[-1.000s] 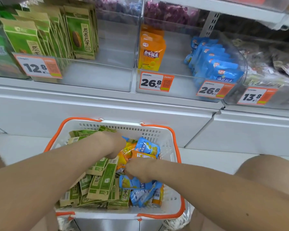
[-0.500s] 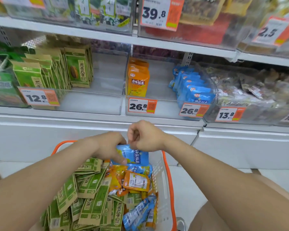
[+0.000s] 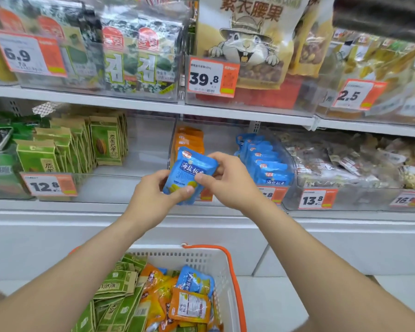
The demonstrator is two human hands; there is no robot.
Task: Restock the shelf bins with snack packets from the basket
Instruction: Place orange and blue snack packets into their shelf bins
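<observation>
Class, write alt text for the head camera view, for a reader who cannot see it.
Both hands, left hand and right hand, hold a blue snack packet up before the shelf bins; a white basket of green, orange and blue packets sits below.

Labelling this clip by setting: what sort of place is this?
Most likely a shop's snack aisle: price tags on clear shelf bins, rows of packets, and a basket of stock below.
</observation>
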